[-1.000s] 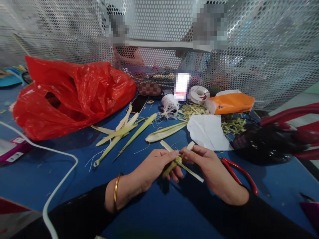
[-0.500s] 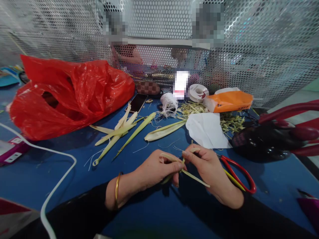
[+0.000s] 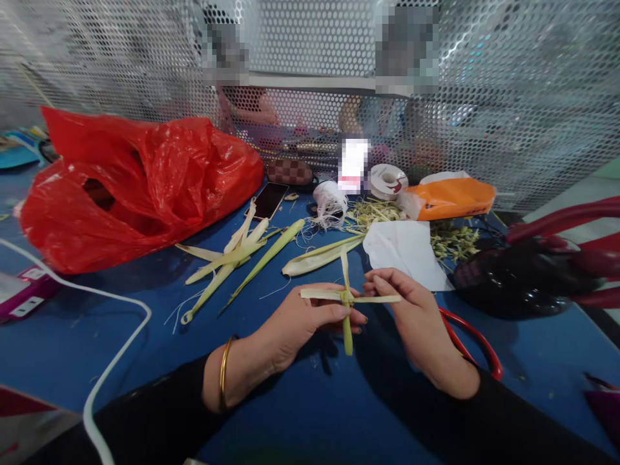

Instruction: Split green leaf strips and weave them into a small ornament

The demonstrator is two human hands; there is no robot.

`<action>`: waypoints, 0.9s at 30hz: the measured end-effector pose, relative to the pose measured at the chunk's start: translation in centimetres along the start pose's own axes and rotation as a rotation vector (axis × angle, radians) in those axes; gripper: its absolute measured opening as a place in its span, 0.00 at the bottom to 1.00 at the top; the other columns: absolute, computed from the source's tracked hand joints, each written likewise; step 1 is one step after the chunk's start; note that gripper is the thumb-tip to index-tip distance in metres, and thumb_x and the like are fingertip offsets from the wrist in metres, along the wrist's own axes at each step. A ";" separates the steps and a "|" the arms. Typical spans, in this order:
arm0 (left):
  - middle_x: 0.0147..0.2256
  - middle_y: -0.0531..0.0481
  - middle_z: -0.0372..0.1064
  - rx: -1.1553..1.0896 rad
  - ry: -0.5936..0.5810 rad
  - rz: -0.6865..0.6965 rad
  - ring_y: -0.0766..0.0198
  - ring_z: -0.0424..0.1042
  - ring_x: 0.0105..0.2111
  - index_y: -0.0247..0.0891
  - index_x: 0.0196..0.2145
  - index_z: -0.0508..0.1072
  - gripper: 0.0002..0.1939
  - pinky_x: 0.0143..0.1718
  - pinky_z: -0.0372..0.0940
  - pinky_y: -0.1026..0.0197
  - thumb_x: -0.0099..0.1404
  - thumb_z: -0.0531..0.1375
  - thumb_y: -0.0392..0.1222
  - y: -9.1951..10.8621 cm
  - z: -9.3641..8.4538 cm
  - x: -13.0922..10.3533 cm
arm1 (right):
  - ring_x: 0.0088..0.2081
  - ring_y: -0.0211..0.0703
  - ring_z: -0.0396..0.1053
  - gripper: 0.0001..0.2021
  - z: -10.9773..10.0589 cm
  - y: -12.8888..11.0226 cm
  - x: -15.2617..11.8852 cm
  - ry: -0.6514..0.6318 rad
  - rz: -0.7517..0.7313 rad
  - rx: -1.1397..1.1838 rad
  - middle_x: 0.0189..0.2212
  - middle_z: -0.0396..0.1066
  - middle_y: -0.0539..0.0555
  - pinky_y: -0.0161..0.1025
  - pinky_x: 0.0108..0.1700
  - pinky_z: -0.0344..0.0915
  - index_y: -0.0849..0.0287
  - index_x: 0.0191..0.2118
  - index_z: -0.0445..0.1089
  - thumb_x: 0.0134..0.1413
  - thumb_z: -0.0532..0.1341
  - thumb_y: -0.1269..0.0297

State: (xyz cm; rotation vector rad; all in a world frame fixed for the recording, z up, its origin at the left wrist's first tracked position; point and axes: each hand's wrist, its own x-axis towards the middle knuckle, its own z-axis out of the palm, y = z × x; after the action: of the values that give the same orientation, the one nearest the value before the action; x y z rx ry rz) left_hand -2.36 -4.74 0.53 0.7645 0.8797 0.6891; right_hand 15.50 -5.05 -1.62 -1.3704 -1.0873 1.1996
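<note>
A pale green cross of folded leaf strips (image 3: 347,296) has a knot at its middle and four arms spread out. My left hand (image 3: 307,320) pinches it between thumb and fingers just below and left of the knot. Beside the strip's right arm is my right hand (image 3: 411,310), its fingers curled with the thumb near the fingertips; whether it grips anything is hard to see. Several husk leaves (image 3: 232,255) lie beyond my left hand, and one wide leaf (image 3: 322,255) rests just past the cross.
Red-handled scissors (image 3: 477,339) lie partly under my right hand. Farther back are a white paper (image 3: 404,252), white thread (image 3: 330,203), a ribbon spool (image 3: 388,181), an orange packet (image 3: 450,197) and a dark phone (image 3: 270,201). A red bag (image 3: 145,187) and white cable (image 3: 119,349) are left.
The strips between my hands now show as an upright, spread cross. My right hand has moved slightly right and away from the knot, while my left hand keeps its hold.
</note>
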 end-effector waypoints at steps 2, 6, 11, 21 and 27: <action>0.31 0.42 0.78 -0.018 0.021 0.035 0.58 0.77 0.32 0.32 0.41 0.76 0.17 0.41 0.70 0.56 0.53 0.67 0.39 0.1 -0.1 0.1 | 0.30 0.40 0.66 0.10 0.0 0.0 -0.2 -0.005 -0.006 -0.006 0.27 0.69 0.49 0.36 0.34 0.60 0.58 0.33 0.70 0.49 0.65 0.58; 0.31 0.43 0.78 -0.030 0.039 0.060 0.59 0.77 0.31 0.32 0.40 0.76 0.16 0.41 0.70 0.56 0.54 0.68 0.40 0.0 -0.2 0.2 | 0.31 0.41 0.67 0.09 0.2 -0.6 -0.8 -0.175 -0.023 -0.006 0.27 0.70 0.50 0.36 0.35 0.62 0.58 0.31 0.69 0.50 0.64 0.58; 0.29 0.44 0.77 -0.001 0.022 0.039 0.60 0.76 0.29 0.31 0.38 0.75 0.15 0.37 0.70 0.58 0.54 0.68 0.40 -0.1 -0.2 0.2 | 0.27 0.39 0.65 0.12 0.4 -1.0 -1.2 -0.141 -0.080 -0.123 0.23 0.69 0.49 0.35 0.31 0.60 0.59 0.28 0.69 0.51 0.64 0.55; 0.31 0.44 0.78 -0.018 0.105 0.092 0.58 0.76 0.33 0.33 0.39 0.76 0.16 0.40 0.68 0.57 0.51 0.69 0.41 -0.1 -0.1 0.1 | 0.27 0.40 0.67 0.16 0.9 0.0 -1.0 -0.165 0.077 0.018 0.24 0.71 0.52 0.37 0.33 0.64 0.61 0.28 0.73 0.49 0.66 0.50; 0.31 0.47 0.77 0.050 0.236 0.174 0.63 0.73 0.31 0.35 0.39 0.79 0.17 0.28 0.62 0.66 0.51 0.70 0.42 -0.1 -0.2 0.2 | 0.27 0.39 0.65 0.18 1.5 -0.3 -1.7 -0.346 0.147 0.042 0.22 0.68 0.51 0.37 0.35 0.63 0.60 0.22 0.71 0.49 0.65 0.49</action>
State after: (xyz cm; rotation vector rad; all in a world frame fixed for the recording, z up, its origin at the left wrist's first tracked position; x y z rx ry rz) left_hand -2.39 -4.62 0.26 0.8221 1.0555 0.9282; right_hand 13.79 -6.54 -1.17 -1.2560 -1.2057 1.6012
